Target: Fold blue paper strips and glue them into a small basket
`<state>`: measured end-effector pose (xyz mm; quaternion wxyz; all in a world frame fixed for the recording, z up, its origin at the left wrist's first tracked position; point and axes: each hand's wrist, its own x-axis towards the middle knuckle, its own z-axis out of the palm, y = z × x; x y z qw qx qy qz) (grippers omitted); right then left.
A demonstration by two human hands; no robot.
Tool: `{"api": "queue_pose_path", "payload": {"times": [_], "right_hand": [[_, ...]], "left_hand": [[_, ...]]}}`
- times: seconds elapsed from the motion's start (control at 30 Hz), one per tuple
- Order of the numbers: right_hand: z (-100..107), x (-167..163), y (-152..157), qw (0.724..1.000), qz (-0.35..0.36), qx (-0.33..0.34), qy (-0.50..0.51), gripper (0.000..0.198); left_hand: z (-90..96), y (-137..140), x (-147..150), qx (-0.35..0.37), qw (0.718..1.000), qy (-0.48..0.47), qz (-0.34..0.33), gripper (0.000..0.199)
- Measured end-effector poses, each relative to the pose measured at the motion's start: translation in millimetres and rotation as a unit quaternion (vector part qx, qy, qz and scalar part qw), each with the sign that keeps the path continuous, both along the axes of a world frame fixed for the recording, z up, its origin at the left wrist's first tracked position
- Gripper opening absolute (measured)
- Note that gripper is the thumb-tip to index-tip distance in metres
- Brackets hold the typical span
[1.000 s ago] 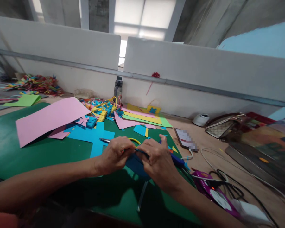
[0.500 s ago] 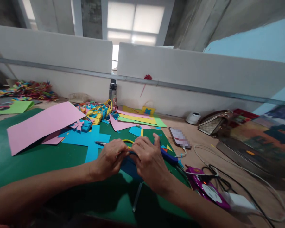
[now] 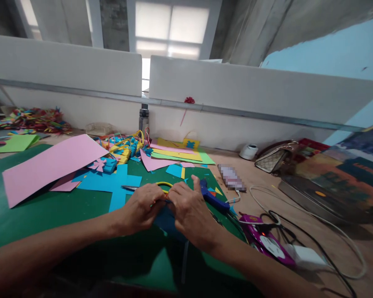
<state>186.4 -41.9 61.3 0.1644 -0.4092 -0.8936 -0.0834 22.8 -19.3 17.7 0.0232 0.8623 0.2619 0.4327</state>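
Note:
My left hand (image 3: 144, 207) and my right hand (image 3: 189, 207) meet over the green mat, fingers pinched together. Between and below them shows a piece of blue paper (image 3: 168, 223), dark in shadow; the fingers hide most of its upper edge. Just behind my hands lie scissors, with a yellow handle (image 3: 163, 183) and pointed blades (image 3: 129, 188) partly covered by my left hand. The blades rest over a cross-shaped blue paper cut-out (image 3: 118, 188). A blue glue gun (image 3: 216, 202) lies right of my right hand. Near the mat's front, a clear stick (image 3: 185, 260) is visible.
On the green mat (image 3: 25, 219) rest a large pink sheet (image 3: 54, 169) and small paper bags (image 3: 127, 151). Coloured sheets (image 3: 177, 155) are stacked behind. To the right are a phone (image 3: 231, 178), cables, a purple power strip (image 3: 267, 242) and a handbag (image 3: 275, 157).
The view has shifted slightly, so the whole scene sits a little further left. My hands stay pinched together on the blue paper, and more of the glue gun shows.

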Motion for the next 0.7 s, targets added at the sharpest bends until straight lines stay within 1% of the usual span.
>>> {"api": "queue_pose_path", "payload": {"times": [0.1, 0.17, 0.27, 0.43, 0.57, 0.7], "right_hand": [[1, 0, 1, 1.0, 0.002, -0.011, -0.002, 0.014], [4, 1, 3, 1.0, -0.002, -0.02, -0.005, 0.013], [10, 3, 6, 0.999, -0.02, -0.049, -0.011, 0.011], [21, 6, 9, 0.992, -0.044, -0.12, 0.002, 0.012], [21, 5, 10, 0.988, -0.063, -0.139, 0.0, 0.016], [19, 4, 10, 0.987, -0.069, -0.14, -0.029, 0.016]], "left_hand": [[0.8, -2, 1, -0.025, 1.0, -0.011, -0.003, 0.014], [1.8, -2, 1, -0.063, 0.998, -0.016, -0.005, 0.014], [4.5, -2, 1, -0.147, 0.989, -0.032, -0.005, 0.016], [8.7, -1, 3, -0.283, 0.956, -0.072, -0.004, 0.02], [9.3, 2, 3, -0.333, 0.938, -0.089, -0.021, 0.019], [9.3, 5, 3, -0.363, 0.928, -0.076, -0.038, 0.015]]}}
